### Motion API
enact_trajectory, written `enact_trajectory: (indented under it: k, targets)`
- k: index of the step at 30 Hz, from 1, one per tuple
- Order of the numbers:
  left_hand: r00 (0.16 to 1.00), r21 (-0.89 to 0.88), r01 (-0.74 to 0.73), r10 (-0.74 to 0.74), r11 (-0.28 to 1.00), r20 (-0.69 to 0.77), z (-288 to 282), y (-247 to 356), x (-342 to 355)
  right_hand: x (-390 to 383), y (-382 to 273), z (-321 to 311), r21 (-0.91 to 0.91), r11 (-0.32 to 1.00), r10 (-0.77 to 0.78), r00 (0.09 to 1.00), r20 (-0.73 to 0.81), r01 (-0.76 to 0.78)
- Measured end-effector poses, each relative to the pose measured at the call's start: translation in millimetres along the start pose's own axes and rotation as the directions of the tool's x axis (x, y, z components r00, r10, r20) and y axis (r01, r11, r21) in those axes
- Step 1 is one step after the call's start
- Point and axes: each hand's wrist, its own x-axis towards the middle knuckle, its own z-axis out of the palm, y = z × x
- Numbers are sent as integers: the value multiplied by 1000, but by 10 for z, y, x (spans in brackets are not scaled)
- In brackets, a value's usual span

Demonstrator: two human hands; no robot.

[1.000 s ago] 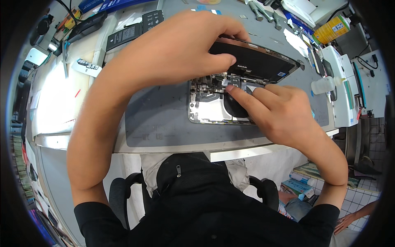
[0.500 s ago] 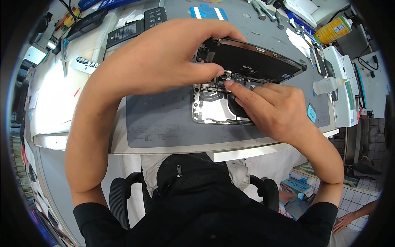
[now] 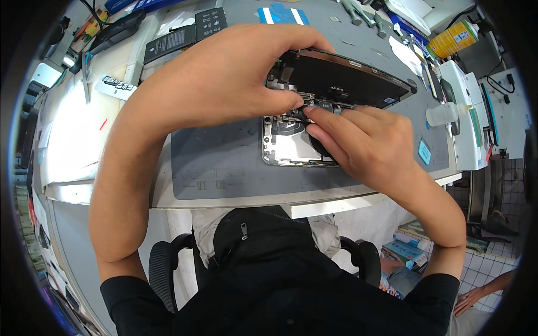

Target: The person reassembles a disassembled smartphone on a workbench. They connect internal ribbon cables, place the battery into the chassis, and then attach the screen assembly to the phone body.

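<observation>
An opened smartphone lies on the grey mat, its metal back housing (image 3: pixel 291 148) flat with the inner parts bare. Its dark screen panel (image 3: pixel 336 78) is tilted up along the far side. My left hand (image 3: pixel 235 75) curls over the panel's left end, fingers behind it, the thumb bent down onto the small parts at its foot. Right beside that thumb, the index fingertip of my right hand (image 3: pixel 372 137) presses in among the connectors. Its thumb is bent just below, over the housing. Anything small between these fingertips is hidden.
Two black phone batteries (image 3: pixel 168 46) lie at the back left, near a blue sheet with white strips (image 3: pixel 283 15). Screwdrivers (image 3: pixel 364 15), a yellow can (image 3: pixel 454 39) and a clear bottle (image 3: pixel 441 115) stand or lie to the right. Another person's hand (image 3: pixel 469 301) shows at lower right.
My right index fingertip has shifted slightly left, closer to my left thumb. The right thumb has come forward into view below it. My left hand still holds the tilted screen panel.
</observation>
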Motion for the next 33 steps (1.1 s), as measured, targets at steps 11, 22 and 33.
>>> enact_trajectory:
  k: [11,22,33]
  targets:
    - [999,-93,20,-17,995,31,-7,-4,7,69,-69,67,-1,997,76,997,31,-76]
    - [998,-134,67,-64,989,27,25,14,7,91,-127,125,19,997,74,997,-18,-73]
    - [989,-54,-71,63,996,-134,133,-78,0,72,-151,126,5,996,91,996,-8,-91]
